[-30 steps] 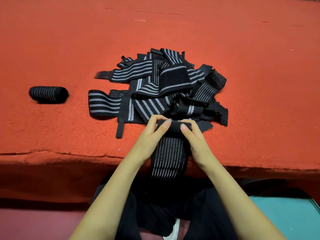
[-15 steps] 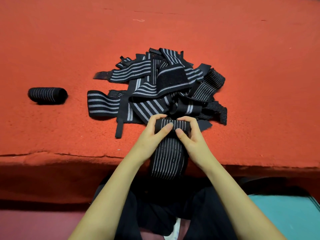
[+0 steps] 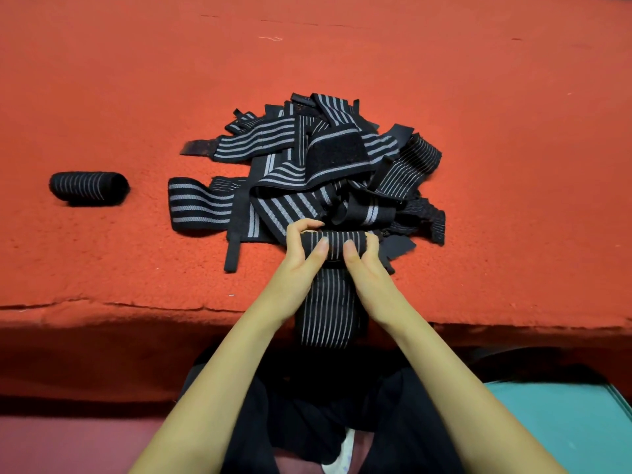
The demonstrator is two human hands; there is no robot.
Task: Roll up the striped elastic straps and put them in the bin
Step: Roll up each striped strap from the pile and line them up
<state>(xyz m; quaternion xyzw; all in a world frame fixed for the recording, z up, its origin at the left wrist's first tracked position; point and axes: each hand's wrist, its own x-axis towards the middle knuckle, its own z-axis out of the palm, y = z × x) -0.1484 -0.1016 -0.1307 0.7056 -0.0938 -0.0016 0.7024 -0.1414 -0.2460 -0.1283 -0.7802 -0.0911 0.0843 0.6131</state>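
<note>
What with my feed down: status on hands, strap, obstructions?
Hands: left hand and right hand both grip the strap roll. Its tail hangs unrolled over the table edge. A loose pile sits close behind.

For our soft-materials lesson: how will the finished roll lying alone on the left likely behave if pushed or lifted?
The roll lies on its side, so a push would probably roll it, though the fuzzy red cover may slow it. Being wound cloth, it likely feels light and squashy.

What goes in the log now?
strap partly rolled | left hand grips it | right hand grips it | finished roll apart | pile unrolled
</note>
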